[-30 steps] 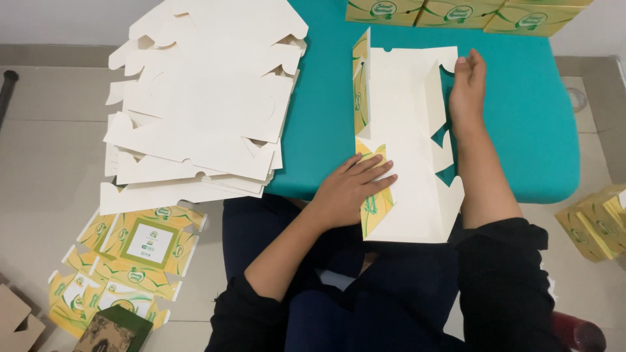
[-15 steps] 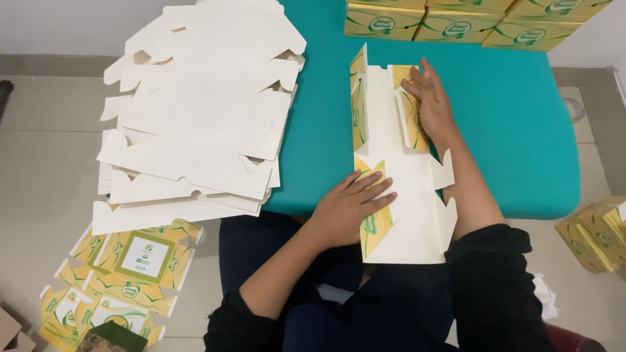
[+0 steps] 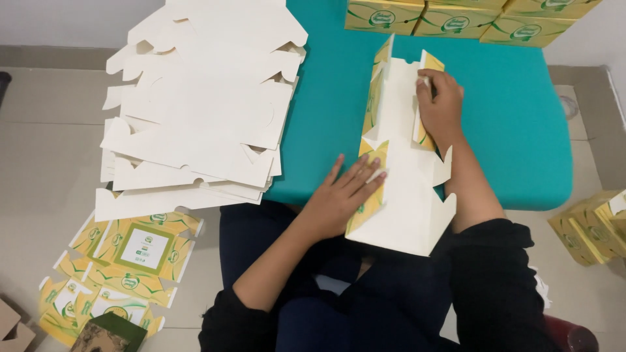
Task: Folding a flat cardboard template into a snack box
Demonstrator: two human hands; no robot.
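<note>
Left hand (image 3: 339, 199) flat, pinning carton blank (image 3: 404, 208); right hand (image 3: 442, 107) pressing side flap (image 3: 422, 98) inward (crease firmly, keep 2 panels square).

Hands (image 3: 339, 199) on carton blank (image 3: 401, 163)

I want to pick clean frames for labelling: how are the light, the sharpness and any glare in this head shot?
Head view: even, soft light with faint shadows; the white flat stack looks nearly washed out, its edges low in contrast. The carton blank, left hand and right hand are fairly sharp, without obvious motion blur. No hard glare on the teal table.
</note>
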